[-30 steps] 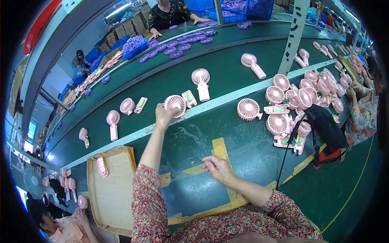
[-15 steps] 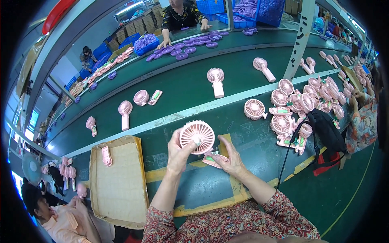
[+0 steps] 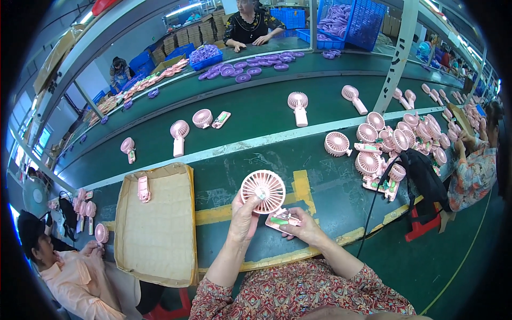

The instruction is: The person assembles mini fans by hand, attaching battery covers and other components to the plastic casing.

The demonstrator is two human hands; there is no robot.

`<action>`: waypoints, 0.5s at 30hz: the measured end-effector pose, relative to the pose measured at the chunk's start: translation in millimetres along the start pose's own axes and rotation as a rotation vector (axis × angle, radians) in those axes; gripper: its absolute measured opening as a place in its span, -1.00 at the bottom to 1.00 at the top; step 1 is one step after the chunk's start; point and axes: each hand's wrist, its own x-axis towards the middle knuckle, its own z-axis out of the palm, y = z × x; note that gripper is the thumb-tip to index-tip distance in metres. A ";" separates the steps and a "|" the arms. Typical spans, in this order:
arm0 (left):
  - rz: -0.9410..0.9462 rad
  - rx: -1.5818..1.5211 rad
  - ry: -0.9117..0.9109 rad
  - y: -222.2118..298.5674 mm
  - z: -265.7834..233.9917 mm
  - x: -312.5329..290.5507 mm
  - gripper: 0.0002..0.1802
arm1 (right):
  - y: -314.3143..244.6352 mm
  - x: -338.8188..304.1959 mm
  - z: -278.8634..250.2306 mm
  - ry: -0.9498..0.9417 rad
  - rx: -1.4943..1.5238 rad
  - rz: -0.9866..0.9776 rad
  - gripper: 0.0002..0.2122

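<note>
My left hand (image 3: 242,218) is closed around the edge of a round pink fan head (image 3: 272,188), its thumb pressed near the hub. The slatted grille is turned up toward me. My right hand (image 3: 305,228) grips an opened pink fan handle (image 3: 277,220) just below the fan head, with a green board or battery showing inside. Head and handle sit close together; whether wires join them is too small to tell. Both are held over the green worktable (image 3: 224,232) near its yellow-taped front edge.
A shallow cardboard tray (image 3: 193,224) at left holds one pink handle shell (image 3: 143,189). At right lie heaped pink fans (image 3: 368,162) and a black bag (image 3: 421,176). Spaced fans ride the green conveyor (image 3: 250,114) beyond a pale rail. A metal post (image 3: 396,69) rises at right. Co-workers sit around.
My right fingers, stretched out before, have folded onto the handle, which has turned to show more of its inside. The person across has drawn their hands back from the purple rings. The view has shifted slightly.
</note>
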 end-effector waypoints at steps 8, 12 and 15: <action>-0.045 -0.177 0.023 1.3 -24.9 -19.5 -0.61 | -9.0 -48.7 7.9 0.053 -0.216 -0.036 -0.67; -0.034 -0.203 0.003 4.6 -23.0 -26.6 -0.60 | -0.1 -56.0 4.2 -0.039 0.393 -0.044 -0.70; -0.004 -0.197 0.002 6.9 -23.6 -34.1 -0.60 | -1.0 -60.9 10.7 -0.065 0.639 0.010 -0.71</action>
